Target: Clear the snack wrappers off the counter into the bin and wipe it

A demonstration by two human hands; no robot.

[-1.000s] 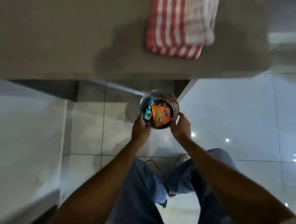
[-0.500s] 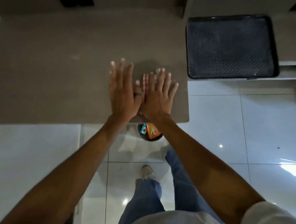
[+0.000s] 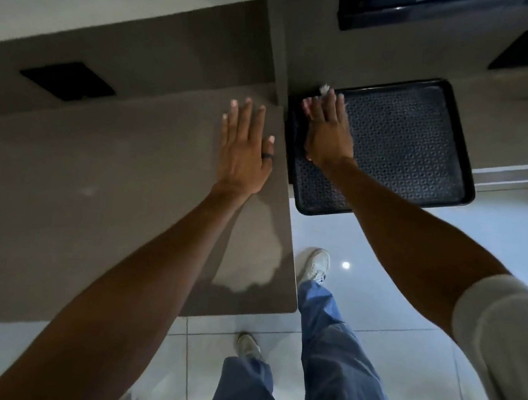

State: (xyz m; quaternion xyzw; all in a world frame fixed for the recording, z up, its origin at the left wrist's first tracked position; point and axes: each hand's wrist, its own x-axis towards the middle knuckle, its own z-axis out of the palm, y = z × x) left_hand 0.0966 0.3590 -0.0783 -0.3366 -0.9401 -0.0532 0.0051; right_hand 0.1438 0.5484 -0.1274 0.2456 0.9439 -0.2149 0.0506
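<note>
Both hands are spread flat with nothing in them, the left hand (image 3: 245, 147) palm-down over the grey-brown counter (image 3: 93, 198) near its right edge, the right hand (image 3: 327, 131) just beyond that edge over the black perforated tray (image 3: 425, 145) beside it.

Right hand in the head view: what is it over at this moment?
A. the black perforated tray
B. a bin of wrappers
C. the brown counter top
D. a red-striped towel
A: the right hand is spread open over the left part of the black perforated tray, while the left hand lies flat over the brown counter; neither hand holds anything.
</note>
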